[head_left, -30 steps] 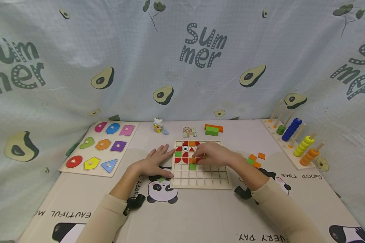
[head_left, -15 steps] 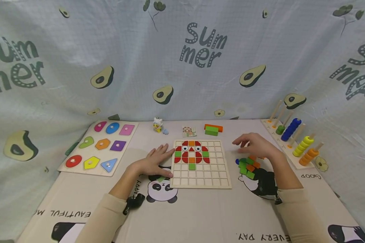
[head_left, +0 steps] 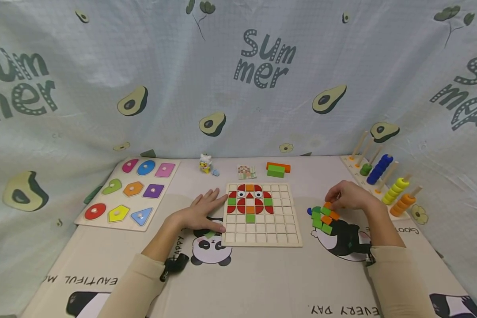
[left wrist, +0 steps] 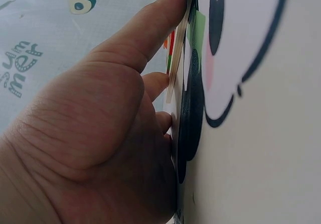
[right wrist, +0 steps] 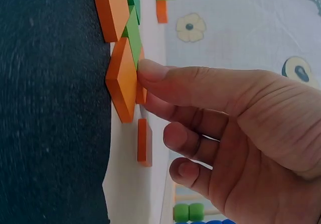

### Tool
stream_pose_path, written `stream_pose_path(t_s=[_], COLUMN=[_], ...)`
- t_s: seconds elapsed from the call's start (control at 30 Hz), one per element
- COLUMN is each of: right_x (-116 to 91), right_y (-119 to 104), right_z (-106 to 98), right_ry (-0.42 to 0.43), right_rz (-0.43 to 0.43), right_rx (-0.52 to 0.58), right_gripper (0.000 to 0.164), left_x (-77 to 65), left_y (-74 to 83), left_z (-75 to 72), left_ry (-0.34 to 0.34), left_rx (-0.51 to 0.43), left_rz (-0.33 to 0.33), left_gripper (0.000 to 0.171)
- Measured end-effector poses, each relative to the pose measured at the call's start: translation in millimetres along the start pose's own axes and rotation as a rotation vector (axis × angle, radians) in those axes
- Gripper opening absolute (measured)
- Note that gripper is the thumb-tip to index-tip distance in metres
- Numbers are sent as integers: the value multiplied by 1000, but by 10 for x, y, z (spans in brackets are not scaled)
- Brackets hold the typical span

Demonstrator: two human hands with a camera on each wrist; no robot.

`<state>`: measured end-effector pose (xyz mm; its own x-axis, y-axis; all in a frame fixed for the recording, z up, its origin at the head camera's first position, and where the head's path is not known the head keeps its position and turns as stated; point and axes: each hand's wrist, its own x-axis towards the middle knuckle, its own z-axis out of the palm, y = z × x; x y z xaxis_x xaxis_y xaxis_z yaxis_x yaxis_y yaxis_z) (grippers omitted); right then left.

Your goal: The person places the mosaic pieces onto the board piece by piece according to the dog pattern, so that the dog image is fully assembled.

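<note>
My left hand point(head_left: 202, 212) lies spread at the left edge of a wooden grid board point(head_left: 278, 229), its thumb and fingertips touching the rim. Red, orange and green tiles and two eye tiles point(head_left: 258, 194) form an owl-like figure in the board's upper left. At the right, my right hand point(head_left: 350, 195) reaches into a small pile of green and orange tiles point(head_left: 322, 217). In the right wrist view, its thumb and index finger pinch an orange tile point(right wrist: 141, 93), partly hidden behind another orange tile point(right wrist: 123, 81). The other fingers are curled.
A shape puzzle board point(head_left: 129, 194) lies at the left and a peg stacker with coloured beads point(head_left: 379, 170) at the right. Behind the grid board are a small figurine point(head_left: 205, 163), a pattern card point(head_left: 246, 172) and green point(head_left: 276, 171) and orange blocks.
My right hand has left the grid board, where the second eye tile and the figure's right side now show, and moved right to the tile pile. The left hand has stayed put.
</note>
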<state>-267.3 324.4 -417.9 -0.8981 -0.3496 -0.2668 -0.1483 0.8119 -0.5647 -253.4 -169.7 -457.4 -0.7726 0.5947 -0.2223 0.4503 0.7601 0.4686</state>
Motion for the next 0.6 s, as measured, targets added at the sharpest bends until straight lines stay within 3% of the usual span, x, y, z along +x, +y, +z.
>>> stream_pose_path(t_s=[0.37, 0.6], right_x=[3, 45], right_y=[36, -67], right_z=[4, -5], right_ry=[6, 36], right_rz=[-16, -106], right_rx=[78, 149], right_gripper=[10, 7], left_x=[14, -1], left_y=[37, 26], left_z=[-6, -7], left_ry=[-4, -1], left_rx=[-1, 4], left_rz=[10, -4], left_gripper=[104, 104])
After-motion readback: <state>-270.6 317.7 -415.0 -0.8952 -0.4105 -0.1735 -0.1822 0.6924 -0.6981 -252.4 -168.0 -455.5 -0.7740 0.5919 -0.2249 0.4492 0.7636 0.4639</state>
